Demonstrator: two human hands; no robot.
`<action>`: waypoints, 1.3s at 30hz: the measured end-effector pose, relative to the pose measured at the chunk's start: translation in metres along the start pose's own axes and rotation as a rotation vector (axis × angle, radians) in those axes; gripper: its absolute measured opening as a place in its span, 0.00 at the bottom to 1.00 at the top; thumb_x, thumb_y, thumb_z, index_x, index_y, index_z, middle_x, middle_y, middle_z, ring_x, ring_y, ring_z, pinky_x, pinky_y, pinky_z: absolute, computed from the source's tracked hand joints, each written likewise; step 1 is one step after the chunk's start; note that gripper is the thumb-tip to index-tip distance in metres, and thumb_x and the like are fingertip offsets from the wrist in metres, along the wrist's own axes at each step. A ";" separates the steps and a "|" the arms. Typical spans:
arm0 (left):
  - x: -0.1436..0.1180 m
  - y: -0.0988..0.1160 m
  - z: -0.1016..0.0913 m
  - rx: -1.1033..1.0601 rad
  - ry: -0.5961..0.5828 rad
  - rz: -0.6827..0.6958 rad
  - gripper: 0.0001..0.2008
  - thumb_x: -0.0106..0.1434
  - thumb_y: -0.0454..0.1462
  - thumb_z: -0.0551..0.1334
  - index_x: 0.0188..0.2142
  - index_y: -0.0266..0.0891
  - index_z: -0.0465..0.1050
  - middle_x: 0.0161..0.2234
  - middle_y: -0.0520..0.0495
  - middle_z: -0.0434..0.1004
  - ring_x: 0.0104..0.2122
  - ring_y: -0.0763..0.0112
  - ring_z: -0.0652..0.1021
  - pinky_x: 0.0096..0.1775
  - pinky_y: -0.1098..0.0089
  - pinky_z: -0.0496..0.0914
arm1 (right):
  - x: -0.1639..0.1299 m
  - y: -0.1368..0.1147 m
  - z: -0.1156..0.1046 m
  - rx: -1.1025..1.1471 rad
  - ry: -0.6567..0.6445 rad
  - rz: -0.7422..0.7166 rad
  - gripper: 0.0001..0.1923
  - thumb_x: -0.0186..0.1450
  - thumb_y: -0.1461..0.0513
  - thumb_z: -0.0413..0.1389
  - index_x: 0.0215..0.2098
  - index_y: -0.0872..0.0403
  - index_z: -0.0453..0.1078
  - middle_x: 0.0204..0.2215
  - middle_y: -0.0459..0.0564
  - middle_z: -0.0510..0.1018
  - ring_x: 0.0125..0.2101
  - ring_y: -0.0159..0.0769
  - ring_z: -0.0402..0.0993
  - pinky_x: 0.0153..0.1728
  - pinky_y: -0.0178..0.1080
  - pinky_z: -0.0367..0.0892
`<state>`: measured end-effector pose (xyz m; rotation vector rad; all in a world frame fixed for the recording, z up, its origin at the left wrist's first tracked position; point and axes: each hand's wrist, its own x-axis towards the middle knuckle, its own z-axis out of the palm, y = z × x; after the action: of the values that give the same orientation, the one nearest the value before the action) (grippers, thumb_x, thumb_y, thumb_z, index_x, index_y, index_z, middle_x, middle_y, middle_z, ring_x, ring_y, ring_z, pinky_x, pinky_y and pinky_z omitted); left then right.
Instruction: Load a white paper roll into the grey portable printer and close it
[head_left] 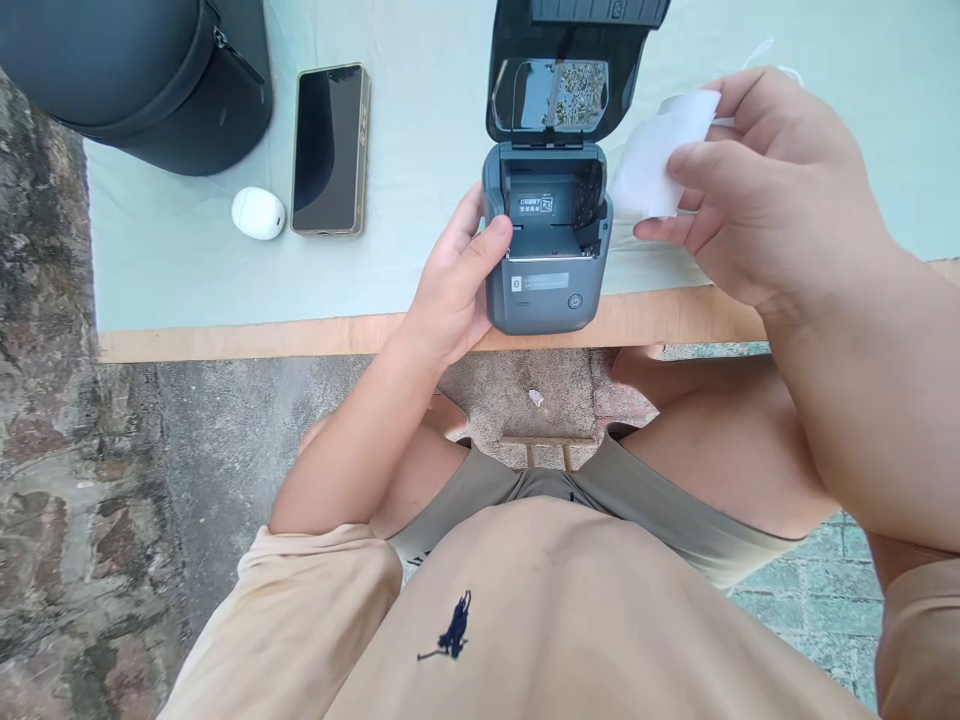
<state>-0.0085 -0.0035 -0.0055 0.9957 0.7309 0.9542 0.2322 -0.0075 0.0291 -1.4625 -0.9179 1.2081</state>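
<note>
A small grey label printer (546, 250) stands at the table's front edge with its lid (559, 70) swung up and its paper bay bare. My left hand (454, 285) grips the printer's left side, thumb on its top edge. My right hand (757, 185) holds a white paper roll (660, 160) just right of the printer, with a loose strip hanging toward the open bay.
A pale green table (420, 150) with a wooden front edge holds a dark smartphone (330, 150), a white earbud case (258, 213) and a big black cylindrical zip case (150, 70) at far left. Below are my knees and stone paving.
</note>
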 end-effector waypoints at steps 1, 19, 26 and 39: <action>0.000 0.000 0.000 -0.004 -0.002 -0.001 0.15 0.72 0.48 0.63 0.54 0.47 0.74 0.50 0.49 0.86 0.72 0.57 0.74 0.71 0.55 0.73 | 0.000 0.000 0.000 0.008 0.001 0.007 0.18 0.53 0.65 0.73 0.37 0.44 0.74 0.34 0.47 0.77 0.33 0.35 0.77 0.28 0.39 0.81; 0.001 -0.002 -0.002 -0.025 -0.013 -0.001 0.25 0.64 0.56 0.71 0.54 0.48 0.75 0.53 0.46 0.85 0.74 0.52 0.71 0.71 0.54 0.72 | 0.006 -0.001 -0.007 0.158 -0.026 0.095 0.19 0.50 0.62 0.69 0.41 0.46 0.77 0.40 0.50 0.81 0.37 0.44 0.81 0.37 0.49 0.85; 0.001 -0.003 -0.002 0.001 -0.005 0.017 0.27 0.63 0.59 0.71 0.54 0.48 0.76 0.56 0.46 0.85 0.74 0.52 0.72 0.68 0.55 0.75 | -0.007 -0.003 0.001 0.093 -0.127 -0.010 0.27 0.48 0.67 0.70 0.45 0.43 0.78 0.39 0.47 0.76 0.35 0.39 0.81 0.39 0.45 0.84; 0.000 -0.001 -0.002 -0.034 -0.009 -0.008 0.27 0.63 0.57 0.72 0.54 0.48 0.75 0.57 0.46 0.85 0.74 0.52 0.70 0.69 0.55 0.74 | -0.021 -0.015 0.013 0.173 -0.135 -0.012 0.37 0.46 0.70 0.63 0.52 0.36 0.75 0.34 0.41 0.78 0.37 0.38 0.83 0.39 0.40 0.85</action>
<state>-0.0095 -0.0028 -0.0074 0.9665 0.7084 0.9516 0.2156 -0.0213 0.0485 -1.2487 -0.8870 1.3561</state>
